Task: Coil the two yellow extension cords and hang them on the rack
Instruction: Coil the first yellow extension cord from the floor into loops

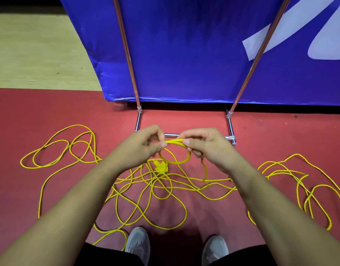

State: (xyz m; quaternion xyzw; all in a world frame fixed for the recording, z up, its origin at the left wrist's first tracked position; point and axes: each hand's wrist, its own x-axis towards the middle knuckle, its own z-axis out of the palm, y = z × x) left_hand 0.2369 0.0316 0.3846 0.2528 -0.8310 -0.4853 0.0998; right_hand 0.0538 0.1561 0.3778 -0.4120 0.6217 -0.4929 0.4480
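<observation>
At our feet, shoes stand amid both yellow cords, sprawled tangled over the red floor. Higher, left grip and right grip each pinch one small loop, we judge to size the coil. Beyond stands the rack, close for hanging.
</observation>
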